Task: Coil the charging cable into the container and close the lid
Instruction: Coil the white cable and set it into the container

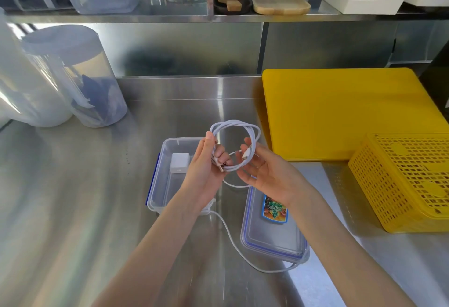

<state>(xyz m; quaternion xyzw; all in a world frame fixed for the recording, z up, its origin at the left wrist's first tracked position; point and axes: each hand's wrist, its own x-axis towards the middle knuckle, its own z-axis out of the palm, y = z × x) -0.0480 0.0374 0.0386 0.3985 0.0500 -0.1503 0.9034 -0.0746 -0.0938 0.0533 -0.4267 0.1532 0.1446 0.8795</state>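
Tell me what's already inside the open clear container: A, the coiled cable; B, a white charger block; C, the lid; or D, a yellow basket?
B: a white charger block sits in the container, while the cable is held above it and the lid lies alongside.

The left hand (206, 170) hides the container's (155, 192) right wall; both forearms run off-frame.

Bright, even daylight-type light. Strong glare streaks on steel counter (85, 185), lower left and centre. Dark blurred reflections on backsplash (170, 49), mid frame. Soft shadow under basket (403, 180), right. Wide-angle bowing at edges; shelf (170, 17) curves. Upper frame and clear jar (73, 76), left, soft; forearms smeared at bottom.
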